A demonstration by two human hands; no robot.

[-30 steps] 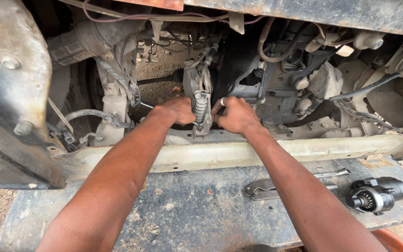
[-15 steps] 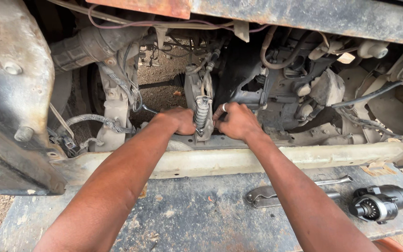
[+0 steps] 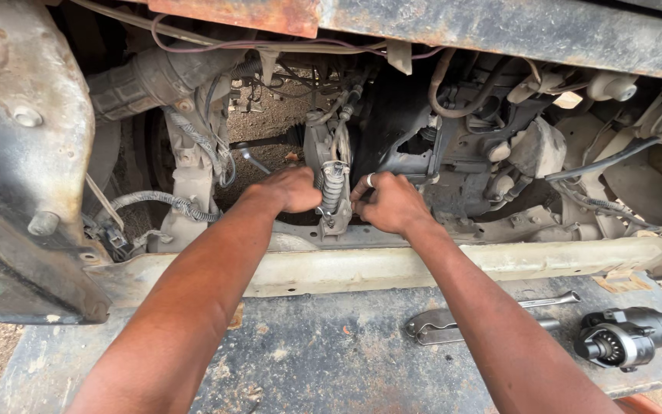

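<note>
Both my arms reach into the open underside of a dirty vehicle engine bay. My left hand (image 3: 291, 189) curls against the left side of a metal bracket with a coil spring (image 3: 332, 188) at the centre. From the other side, my right hand (image 3: 389, 202) presses against the same bracket, fingers bent, a ring on one finger. Whether either hand holds a small tool or part is hidden by the fingers. Behind the bracket sits a dark engine block (image 3: 415, 138) with hoses and wires.
A black starter motor (image 3: 624, 337) lies on the dark metal plate (image 3: 316, 353) at lower right. A flat metal bracket (image 3: 437, 326) and a wrench (image 3: 549, 300) lie beside it. A pale crossbeam (image 3: 561, 257) runs across. A rusty body panel (image 3: 17, 138) stands at the left.
The view has shifted slightly, so the hands sit a little lower in the frame. Both hands stay on the spring bracket with only small finger movement.
</note>
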